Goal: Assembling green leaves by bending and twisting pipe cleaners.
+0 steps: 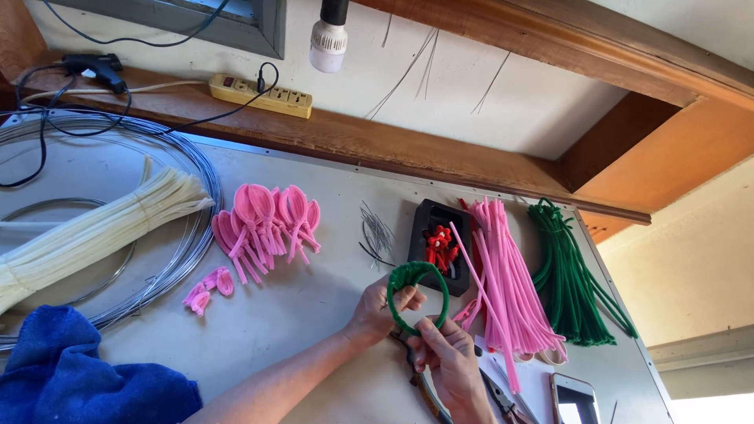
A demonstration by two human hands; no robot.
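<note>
1. It was a small craft workshop, set on a plain grey surface (314,314) under rough wooden beams.
2. Bundles of fuzzy pink craft stems (510,275), green craft stems (573,283) and cream craft stems (94,232) lay on it.
3. A coil of bare steel wire (200,169), a black glue gun (94,67) and a yellow power strip (263,96) were there too.
4. Finished pink looped petal shapes (267,220) lay in a heap.

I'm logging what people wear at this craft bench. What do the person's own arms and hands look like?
Both arms are bare as far as the picture shows: no sleeves, gloves or watch visible. The left hand and right hand show no rings I can make out; fingernails look short and unpainted.
</note>
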